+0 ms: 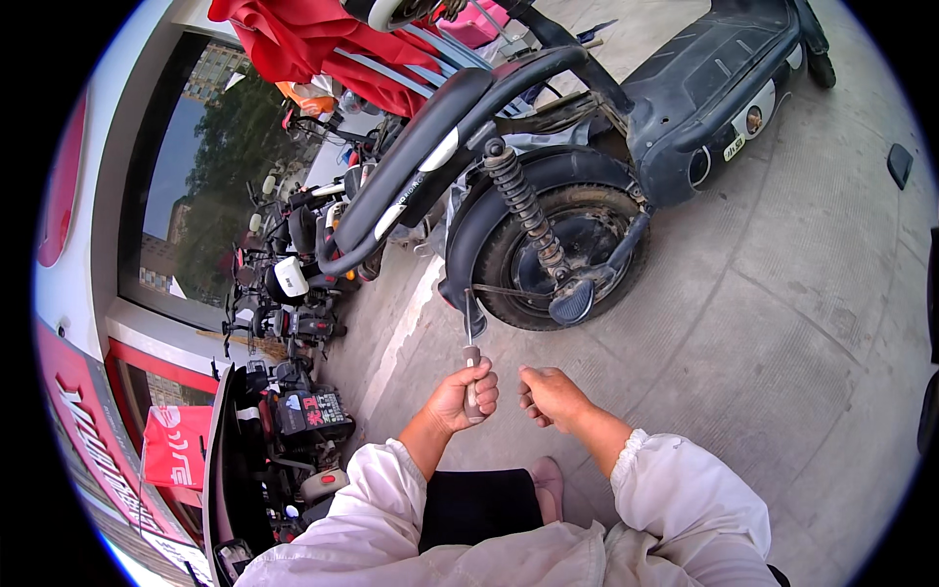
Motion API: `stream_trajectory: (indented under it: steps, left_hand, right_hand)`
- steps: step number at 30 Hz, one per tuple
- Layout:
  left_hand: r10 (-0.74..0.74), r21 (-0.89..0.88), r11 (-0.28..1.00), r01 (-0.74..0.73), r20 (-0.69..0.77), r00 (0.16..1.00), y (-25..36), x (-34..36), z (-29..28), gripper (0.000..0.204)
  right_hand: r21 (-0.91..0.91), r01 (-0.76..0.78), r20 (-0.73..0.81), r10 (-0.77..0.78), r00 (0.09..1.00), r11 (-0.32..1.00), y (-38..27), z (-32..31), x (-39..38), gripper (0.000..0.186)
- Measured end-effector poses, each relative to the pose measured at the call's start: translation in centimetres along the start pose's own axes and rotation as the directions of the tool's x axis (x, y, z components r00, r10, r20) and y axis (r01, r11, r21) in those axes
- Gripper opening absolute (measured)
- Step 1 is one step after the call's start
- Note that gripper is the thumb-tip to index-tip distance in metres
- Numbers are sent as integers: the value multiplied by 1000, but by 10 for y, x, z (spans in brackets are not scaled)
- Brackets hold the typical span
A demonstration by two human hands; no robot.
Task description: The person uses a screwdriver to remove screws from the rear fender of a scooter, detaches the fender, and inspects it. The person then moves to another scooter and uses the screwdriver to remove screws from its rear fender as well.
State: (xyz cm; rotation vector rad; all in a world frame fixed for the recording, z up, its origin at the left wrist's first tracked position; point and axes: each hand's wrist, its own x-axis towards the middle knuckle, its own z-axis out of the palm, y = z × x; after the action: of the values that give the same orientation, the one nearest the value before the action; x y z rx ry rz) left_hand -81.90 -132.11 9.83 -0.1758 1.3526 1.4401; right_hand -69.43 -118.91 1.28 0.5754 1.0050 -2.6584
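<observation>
My left hand [452, 399] is wrapped round the handle of a screwdriver [471, 356], whose thin metal shaft points up and away from me. Beside it, a short gap to the right, my right hand [556, 399] has its fingers curled closed; whatever they hold, if anything, is hidden. Beyond both hands stands a dark electric scooter [675, 98] with bodywork off around its frame. Its rear wheel [499, 284] faces me, with a coil shock absorber [523, 205] and a black mudguard [469, 235]. The screwdriver's tip overlaps the mudguard's lower end in view; contact cannot be told.
Several parked scooters [293, 323] line the shop window [215, 157] on the left. Red cloth [323, 49] hangs at the upper left. A small dark flat piece [900, 166] lies on the paving [763, 323] at the right. My shoe [550, 484] shows below my hands.
</observation>
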Motion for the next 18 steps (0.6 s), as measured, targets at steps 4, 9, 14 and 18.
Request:
stream_trajectory:
  steps: [4, 9, 14, 18]
  left_hand:
    - [463, 731, 680, 59, -491, 738, -19, 18, 34, 19]
    - [213, 452, 892, 6, -433, 876, 0, 12, 47, 28]
    - [-21, -153, 987, 55, 211, 977, 9, 8, -7, 38]
    - [31, 187, 982, -37, 33, 999, 1, 25, 8, 40]
  right_hand:
    - [-64, 11, 22, -10, 1000, 998, 18, 12, 5, 44]
    - [-36, 41, -18, -41, 999, 999, 21, 11, 7, 49]
    - [-81, -123, 238, 139, 961, 989, 15, 25, -5, 69]
    - [231, -133, 464, 11, 886, 964, 26, 34, 2, 53]
